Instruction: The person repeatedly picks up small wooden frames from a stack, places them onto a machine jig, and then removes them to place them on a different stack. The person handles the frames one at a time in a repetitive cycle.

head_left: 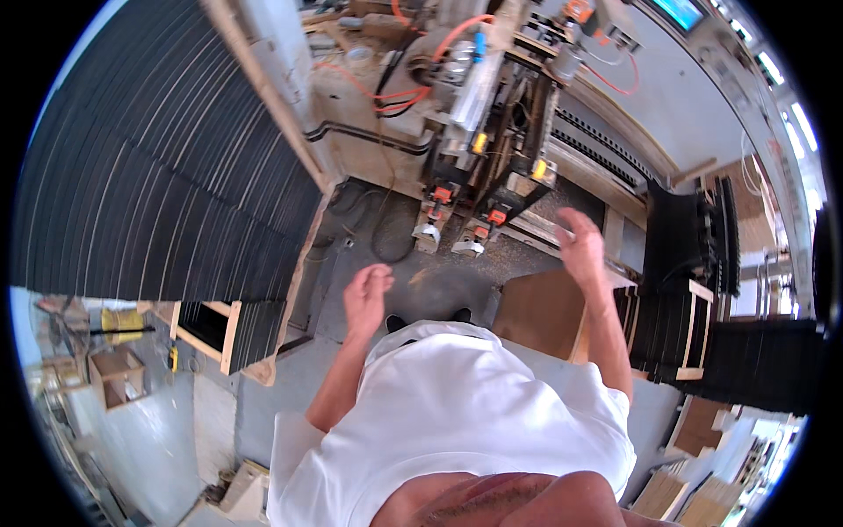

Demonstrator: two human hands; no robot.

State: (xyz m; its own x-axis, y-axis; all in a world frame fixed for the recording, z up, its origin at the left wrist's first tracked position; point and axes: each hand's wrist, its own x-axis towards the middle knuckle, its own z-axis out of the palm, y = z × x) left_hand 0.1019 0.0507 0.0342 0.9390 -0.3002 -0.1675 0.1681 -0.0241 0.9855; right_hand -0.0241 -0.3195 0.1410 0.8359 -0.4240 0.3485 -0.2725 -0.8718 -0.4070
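Nearest lay the front of the person's white T-shirt, with the dark tips of the shoes just showing beyond its hem. Both bare forearms reached forward, well apart. The left hand was released, its fingers loosely bent, with nothing visible in its grip. The right hand, a little farther off, was released too, its fingers parted and slightly blurred.

Below the right hand sat a brown board, smooth, flat and plain, with a paler edge on its right side; whether the hand touched it I could not tell. Just beyond the left hand, a black cable looped down to the floor.

To the near right, black slats stood closely packed beside a pale wooden frame. On the left rose a tall, curving bank of dark panels, thin light lines between them.

Farther ahead, sawdust was scattered around the foot of a twin-rail woodworking machine. Orange fittings and yellow fittings stood out along its rails; orange hoses curved above. At the far right a bright blue screen was partly cut off, too small to read.
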